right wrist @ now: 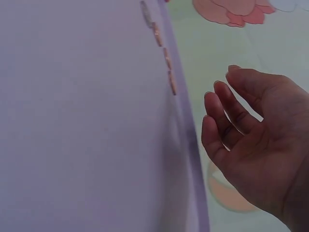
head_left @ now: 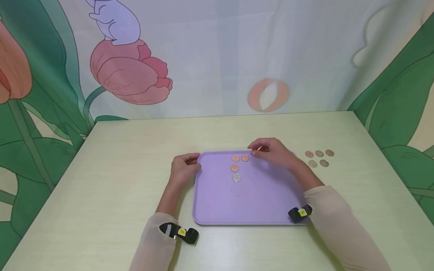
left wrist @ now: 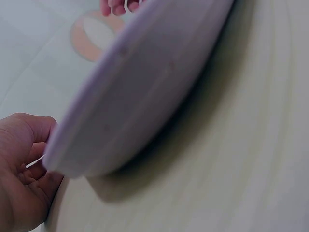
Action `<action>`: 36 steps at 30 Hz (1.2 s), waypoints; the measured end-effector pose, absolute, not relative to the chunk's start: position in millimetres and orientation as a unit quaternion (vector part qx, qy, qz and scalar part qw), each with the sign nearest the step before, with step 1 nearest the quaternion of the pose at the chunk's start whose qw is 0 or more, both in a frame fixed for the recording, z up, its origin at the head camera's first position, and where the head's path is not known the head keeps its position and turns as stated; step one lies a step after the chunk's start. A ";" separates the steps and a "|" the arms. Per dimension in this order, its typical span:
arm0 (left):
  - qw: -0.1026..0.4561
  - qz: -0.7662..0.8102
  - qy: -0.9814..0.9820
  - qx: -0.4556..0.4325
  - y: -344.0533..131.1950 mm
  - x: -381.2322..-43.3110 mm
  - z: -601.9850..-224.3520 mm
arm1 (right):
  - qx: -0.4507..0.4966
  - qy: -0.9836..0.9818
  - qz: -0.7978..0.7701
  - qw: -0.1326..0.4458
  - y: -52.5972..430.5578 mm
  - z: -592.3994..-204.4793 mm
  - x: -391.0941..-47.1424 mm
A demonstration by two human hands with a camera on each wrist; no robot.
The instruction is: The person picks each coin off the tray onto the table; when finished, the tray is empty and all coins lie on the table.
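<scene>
My left hand [head_left: 183,168] grips the far left corner of a purple tray [head_left: 271,203], its fingertips at the rim; the left wrist view shows this hand [left wrist: 24,169] beside the tray's outer wall [left wrist: 135,92]. Over the far rim hovers my right hand [head_left: 271,150], fingers loosely bent and apart. The right wrist view shows nothing between the fingers of this hand [right wrist: 260,130]. On the tray lie copper coins, a far left one [head_left: 235,158], a far right one [head_left: 245,158] and a nearer one [head_left: 234,168], with a silver coin [head_left: 236,177] closest to me.
Right of the tray, several loose coins lie on the pale wooden table [head_left: 101,195], among them a copper coin [head_left: 329,153] and a silver coin [head_left: 324,163]. A printed curtain [head_left: 210,56] hangs behind the table's far edge.
</scene>
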State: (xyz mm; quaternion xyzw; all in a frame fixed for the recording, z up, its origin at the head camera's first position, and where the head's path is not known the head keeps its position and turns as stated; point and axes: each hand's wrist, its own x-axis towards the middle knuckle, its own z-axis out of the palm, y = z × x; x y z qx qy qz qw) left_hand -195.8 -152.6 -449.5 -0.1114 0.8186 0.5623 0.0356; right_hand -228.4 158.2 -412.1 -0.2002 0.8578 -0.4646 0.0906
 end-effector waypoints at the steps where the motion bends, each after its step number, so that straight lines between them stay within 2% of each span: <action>1: 0.036 0.562 0.819 -0.111 -152.4 -195.9 -449.5 | -0.203 0.858 -0.462 0.095 156.7 -414.5 -228.5; 6: 0.036 0.561 0.820 -0.110 -151.5 -195.9 -449.0 | -0.209 0.866 -0.441 0.104 153.4 -425.4 -229.3; 22: 0.035 0.562 0.819 -0.109 -151.7 -193.9 -448.2 | -0.285 0.899 -0.324 0.074 143.8 -433.0 -232.2; 36: 0.037 0.563 0.819 -0.107 -152.5 -195.5 -450.8 | -0.278 0.904 -0.314 0.077 141.0 -431.2 -231.0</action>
